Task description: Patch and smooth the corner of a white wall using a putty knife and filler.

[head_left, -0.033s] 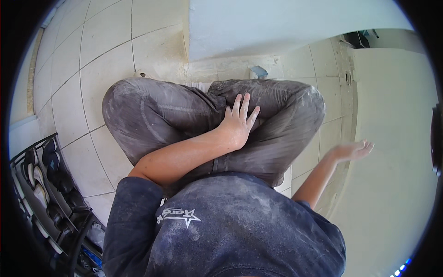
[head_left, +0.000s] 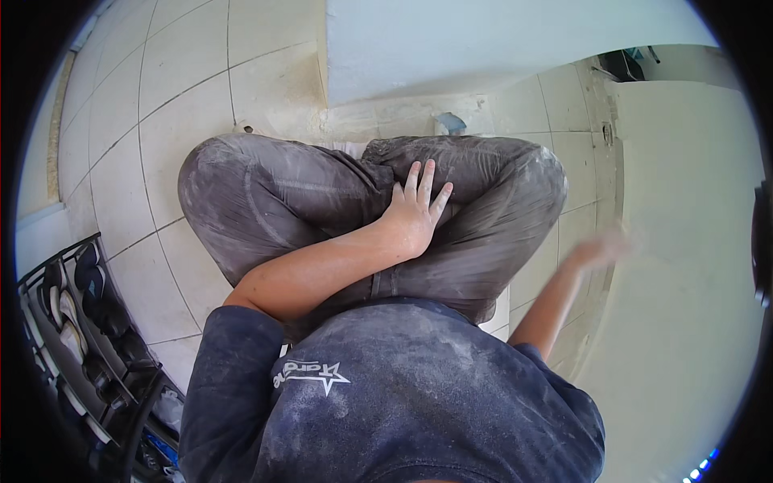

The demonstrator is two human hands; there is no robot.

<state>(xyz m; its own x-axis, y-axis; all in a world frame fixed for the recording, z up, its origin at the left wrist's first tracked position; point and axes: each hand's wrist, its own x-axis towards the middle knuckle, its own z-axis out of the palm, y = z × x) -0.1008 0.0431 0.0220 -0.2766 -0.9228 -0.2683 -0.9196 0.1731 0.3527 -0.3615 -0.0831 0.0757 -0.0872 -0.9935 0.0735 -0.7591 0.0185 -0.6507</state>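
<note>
My left hand point(head_left: 414, 221) lies on my crossed legs in dusty dark trousers point(head_left: 278, 189), its whitened fingers spread with nothing in them. Out to the right, my right hand point(head_left: 602, 248) is lifted in front of a pale wall point(head_left: 684, 258). Motion smears its fingers now; an instant earlier they were stretched out and held nothing. Whether it touches the wall I cannot tell. White dust also marks my dark blue shirt point(head_left: 386, 378).
A black rack point(head_left: 133, 439) with several shoes point(head_left: 72, 338) stands at the lower left. Ahead are pale floor tiles point(head_left: 185, 113), a white wall point(head_left: 499, 48) and a light-blue scrap point(head_left: 451, 123). A dark object point(head_left: 622, 66) sits at the far right.
My right hand has shifted slightly left and up and is now blurred. My left hand stays in place on my legs.
</note>
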